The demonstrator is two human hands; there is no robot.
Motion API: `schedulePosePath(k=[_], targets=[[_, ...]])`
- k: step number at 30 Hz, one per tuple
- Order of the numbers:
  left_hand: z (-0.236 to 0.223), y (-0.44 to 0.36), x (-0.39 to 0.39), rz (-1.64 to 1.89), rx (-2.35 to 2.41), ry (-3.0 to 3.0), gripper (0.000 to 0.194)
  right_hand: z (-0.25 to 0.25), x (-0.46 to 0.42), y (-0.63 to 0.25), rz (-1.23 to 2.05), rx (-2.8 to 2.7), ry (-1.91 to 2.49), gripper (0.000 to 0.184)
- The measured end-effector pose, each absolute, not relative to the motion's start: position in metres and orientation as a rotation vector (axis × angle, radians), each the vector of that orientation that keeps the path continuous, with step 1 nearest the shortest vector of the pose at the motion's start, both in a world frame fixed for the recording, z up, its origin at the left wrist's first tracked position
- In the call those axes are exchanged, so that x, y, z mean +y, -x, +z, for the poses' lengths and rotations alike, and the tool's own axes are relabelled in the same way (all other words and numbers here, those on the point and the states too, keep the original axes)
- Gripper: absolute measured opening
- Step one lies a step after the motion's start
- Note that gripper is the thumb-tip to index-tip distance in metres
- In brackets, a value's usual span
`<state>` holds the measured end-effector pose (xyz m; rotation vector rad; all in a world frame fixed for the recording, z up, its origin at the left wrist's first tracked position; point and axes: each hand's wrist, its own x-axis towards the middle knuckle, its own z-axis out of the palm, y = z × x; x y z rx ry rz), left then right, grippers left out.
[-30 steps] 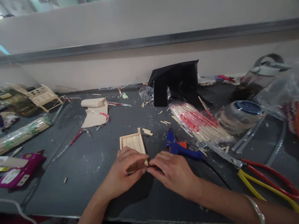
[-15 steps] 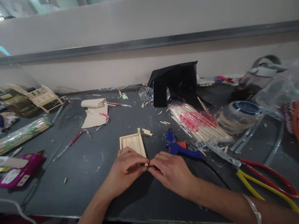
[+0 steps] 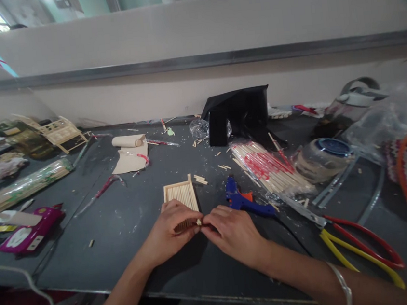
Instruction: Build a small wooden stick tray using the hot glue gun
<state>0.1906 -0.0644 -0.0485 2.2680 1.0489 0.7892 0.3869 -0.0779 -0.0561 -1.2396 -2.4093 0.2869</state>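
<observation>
A small flat panel of glued wooden sticks [image 3: 181, 195] lies on the dark table [image 3: 130, 218] in front of me. My left hand [image 3: 170, 231] rests curled over its near end, fingers pressing it down. My right hand [image 3: 233, 232] meets it at the panel's near right corner, pinching a short wooden stick piece [image 3: 198, 222] against the edge. A blue glue gun [image 3: 245, 201] lies just right of my hands.
A bag of red-marked sticks [image 3: 268, 167], a tape roll [image 3: 322, 158] and red-and-yellow cutters [image 3: 359, 252] lie to the right. A black folded card [image 3: 239, 114] stands behind. Left are a paper roll [image 3: 128, 150], a bamboo stick pack [image 3: 25, 186] and a pink package [image 3: 28, 231].
My hands stay together at the panel's near right corner, with only slight finger shifts. The view has moved a little.
</observation>
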Motion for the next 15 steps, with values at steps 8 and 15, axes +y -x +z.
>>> schedulePosePath(k=[8,15], targets=[[-0.044,-0.18,-0.067,0.874,1.093,-2.238,0.05,-0.049,-0.078,-0.399,0.335,-2.403,1.311,0.009],[-0.039,-0.177,-0.066,0.77,1.163,-2.411,0.016,-0.046,-0.082,-0.396,0.31,-2.533,1.44,0.016]])
